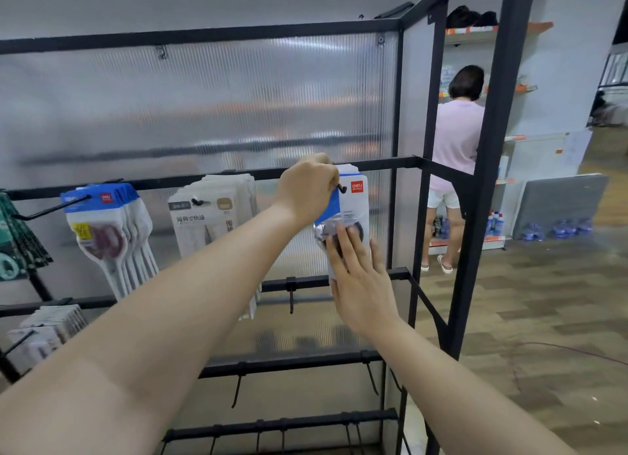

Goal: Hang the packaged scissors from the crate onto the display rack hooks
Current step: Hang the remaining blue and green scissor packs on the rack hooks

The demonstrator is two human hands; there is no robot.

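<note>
The left hand (307,186) pinches the top of a scissors pack (353,209) at the right-hand hook (341,188); the right hand (360,281) lies open, flat against its lower part. The pack looks light, stiff, slick, best held by its card header.

- A red square reading "deli" is showing at the top right of the scissors pack (353,203) hanging on the right hook; the small print under it is too fine to read.
- The same red logo is sitting on the blue header of the front pack in the left bunch (102,223), blurred.
- Dark East Asian characters are running across the grey-white pack (204,223) in the middle bunch; they are not reading clearly.
</note>
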